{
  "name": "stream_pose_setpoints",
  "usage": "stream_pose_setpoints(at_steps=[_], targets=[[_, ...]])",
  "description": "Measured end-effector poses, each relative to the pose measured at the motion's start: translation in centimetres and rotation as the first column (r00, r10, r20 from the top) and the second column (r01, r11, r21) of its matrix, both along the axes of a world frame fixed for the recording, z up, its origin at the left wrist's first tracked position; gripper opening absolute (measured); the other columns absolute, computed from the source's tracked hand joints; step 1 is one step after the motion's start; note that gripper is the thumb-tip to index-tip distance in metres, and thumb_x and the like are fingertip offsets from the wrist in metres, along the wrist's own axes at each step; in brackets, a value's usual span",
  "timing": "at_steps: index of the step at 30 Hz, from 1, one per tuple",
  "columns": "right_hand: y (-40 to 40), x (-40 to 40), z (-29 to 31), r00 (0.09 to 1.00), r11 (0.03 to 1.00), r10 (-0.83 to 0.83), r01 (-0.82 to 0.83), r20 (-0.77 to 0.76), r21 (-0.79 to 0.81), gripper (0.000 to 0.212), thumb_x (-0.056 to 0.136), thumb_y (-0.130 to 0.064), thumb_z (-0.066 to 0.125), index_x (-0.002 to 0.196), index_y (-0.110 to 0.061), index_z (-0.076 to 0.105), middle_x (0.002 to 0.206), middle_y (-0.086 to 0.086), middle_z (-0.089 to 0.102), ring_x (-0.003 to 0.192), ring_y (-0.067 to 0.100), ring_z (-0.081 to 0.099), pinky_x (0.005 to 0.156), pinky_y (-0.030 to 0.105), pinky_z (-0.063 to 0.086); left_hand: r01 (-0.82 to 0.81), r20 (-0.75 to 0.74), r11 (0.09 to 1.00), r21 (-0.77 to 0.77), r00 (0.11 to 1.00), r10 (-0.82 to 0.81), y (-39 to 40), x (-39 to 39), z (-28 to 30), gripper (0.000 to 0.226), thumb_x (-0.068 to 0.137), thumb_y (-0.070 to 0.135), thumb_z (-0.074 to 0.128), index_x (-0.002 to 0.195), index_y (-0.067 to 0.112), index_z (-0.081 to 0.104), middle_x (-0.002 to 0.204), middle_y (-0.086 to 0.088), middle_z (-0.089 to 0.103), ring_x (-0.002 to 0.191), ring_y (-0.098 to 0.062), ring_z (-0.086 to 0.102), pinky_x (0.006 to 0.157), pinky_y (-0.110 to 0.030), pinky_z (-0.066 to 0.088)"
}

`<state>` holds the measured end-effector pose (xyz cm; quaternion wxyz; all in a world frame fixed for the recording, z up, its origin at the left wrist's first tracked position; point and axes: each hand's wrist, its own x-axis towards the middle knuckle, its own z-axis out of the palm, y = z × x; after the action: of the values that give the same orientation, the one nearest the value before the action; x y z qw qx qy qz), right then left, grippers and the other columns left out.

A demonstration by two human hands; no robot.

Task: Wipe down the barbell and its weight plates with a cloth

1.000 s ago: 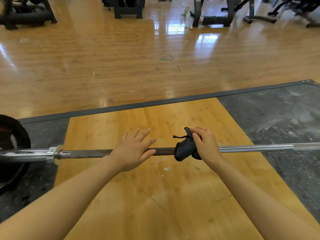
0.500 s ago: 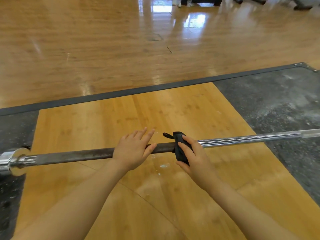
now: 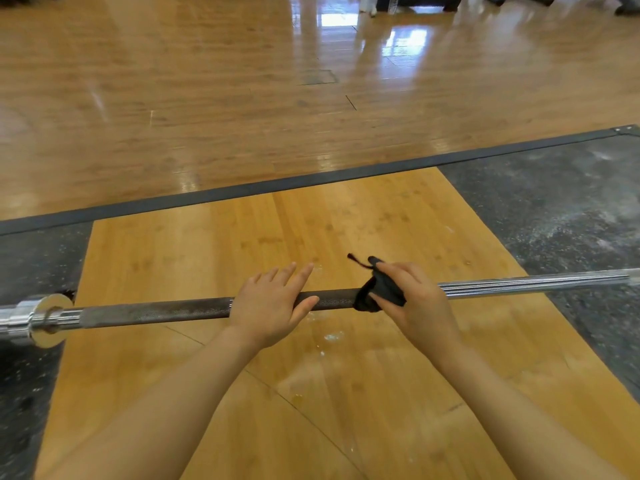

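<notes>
With the barbell lying across the wooden platform, the right hand grips a black cloth around its shaft mid-wipe while the flat, straight-fingered left hand steadies it; next, seemingly, the chrome stretch rightward.

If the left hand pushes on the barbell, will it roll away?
Probably yes: the barbell is round, and the left hand rests on it with straight fingers, not gripping. It likely feels heavy, being long steel. The right hand wrapping the cloth round it may brake it.
</notes>
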<state>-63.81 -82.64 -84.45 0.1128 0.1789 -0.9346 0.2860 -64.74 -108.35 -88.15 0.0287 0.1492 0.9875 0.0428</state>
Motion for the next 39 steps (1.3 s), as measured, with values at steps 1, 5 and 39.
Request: stream_pose_setpoints(at_steps=[1, 5, 39], targets=[[0.4, -0.3, 0.2, 1.0, 1.0, -0.021, 0.021, -0.008, 0.004, 0.047, 0.075, -0.013, 0.082, 0.119, -0.006, 0.066, 0.109, 0.003, 0.062, 0.094, 0.018, 0.061, 0.079, 0.022, 0.049, -0.004, 0.001, 1.0, -0.004, 1.0, 0.004, 0.0, 0.0, 0.0, 0.079, 0.086, 0.07, -0.011, 0.154, 0.036, 0.008, 0.156, 0.002, 0.032, 0.138, -0.021, 0.038, 0.108, -0.04, 0.034], [0.3, -1.0, -0.2, 0.992, 0.998, -0.006, -0.002, 0.128, 0.065, 0.035, 0.08, -0.018, 0.077, 0.111, -0.007, 0.065, 0.124, 0.006, 0.056, 0.115, 0.022, 0.054, 0.093, 0.03, 0.047, -0.016, 0.001, 1.0, -0.017, 1.0, 0.016, 0.2, 0.3, 0.1, 0.079, 0.085, 0.069, -0.009, 0.154, 0.036, 0.008, 0.156, 0.002, 0.033, 0.138, -0.021, 0.038, 0.109, -0.04, 0.032], [2.2, 0.5, -0.8, 0.987, 0.973, 0.137, -0.15, 0.086, 0.176, 0.047, 0.078, -0.018, 0.08, 0.117, 0.004, 0.065, 0.118, 0.019, 0.065, 0.109, 0.038, 0.06, 0.096, 0.047, 0.048, -0.069, 0.065, 0.996, 0.049, 0.996, 0.066, 3.1, 1.0, 0.9, 0.071, 0.093, 0.057, -0.004, 0.151, 0.03, 0.026, 0.136, 0.008, 0.056, 0.131, -0.015, 0.044, 0.113, -0.038, 0.021]])
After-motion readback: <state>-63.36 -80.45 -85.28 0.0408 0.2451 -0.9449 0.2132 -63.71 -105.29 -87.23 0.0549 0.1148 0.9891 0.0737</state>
